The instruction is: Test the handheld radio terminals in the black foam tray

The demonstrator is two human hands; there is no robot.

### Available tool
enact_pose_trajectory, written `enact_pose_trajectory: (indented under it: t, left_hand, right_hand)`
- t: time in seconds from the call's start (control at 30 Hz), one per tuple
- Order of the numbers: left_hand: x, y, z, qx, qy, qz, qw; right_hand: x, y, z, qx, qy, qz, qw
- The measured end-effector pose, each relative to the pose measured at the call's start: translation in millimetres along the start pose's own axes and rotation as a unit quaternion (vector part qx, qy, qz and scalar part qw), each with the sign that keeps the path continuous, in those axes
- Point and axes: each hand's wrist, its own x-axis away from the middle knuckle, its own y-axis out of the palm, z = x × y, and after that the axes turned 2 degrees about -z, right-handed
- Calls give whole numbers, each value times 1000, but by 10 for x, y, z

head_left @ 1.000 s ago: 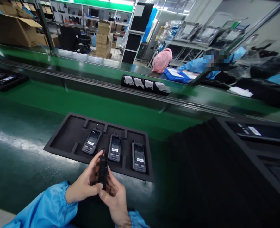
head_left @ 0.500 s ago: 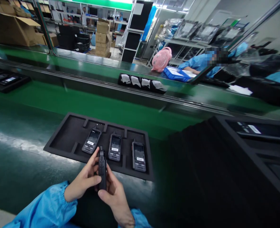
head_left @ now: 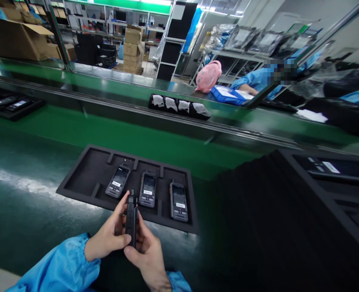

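Note:
Between my two hands a black handheld radio (head_left: 131,219) stands edge-on, its side keys facing me and its stubby antenna pointing away. My left hand (head_left: 109,235) grips it from the left, thumb on the near side. From the right, my right hand (head_left: 147,249) closes on its lower end, with some fingers hidden behind it. Just beyond lies a black foam tray (head_left: 78,174). Three similar radios rest in it face up, a left one (head_left: 118,181), a middle one (head_left: 148,188) and a right one (head_left: 178,200), each with a white label on its screen.
A tall stack of black foam trays (head_left: 267,215) rises at the right. Another tray holding devices (head_left: 15,115) lies far left. Behind a metal rail, a black strip with white pieces (head_left: 179,106), a pink fan (head_left: 209,77) and a blue tray (head_left: 228,95) sit near a co-worker's sleeve (head_left: 252,79).
Both hands keep hold of the radio, which has turned slightly and shifted a little toward me. The view has moved very slightly; the trays and the radios in them stay put.

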Motion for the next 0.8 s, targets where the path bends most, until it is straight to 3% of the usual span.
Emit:
enact_pose_trajectory:
  t: [0.2,0.47,0.63,0.8]
  left_hand:
    - [7,25,-6,-3,-6,21,1000]
    - [24,81,-17,1,5,38,999]
    - [18,58,23,3,1,17,1000]
    - [31,40,40,33,-12,6,999]
  right_hand:
    - [41,56,-83,-20,-4,15,1000]
    - [-18,-82,30,0,-3,-17,1000]
    - [-36,-91,14,-30,-4,-37,999]
    - [3,-53,29,-29,-9,-9,999]
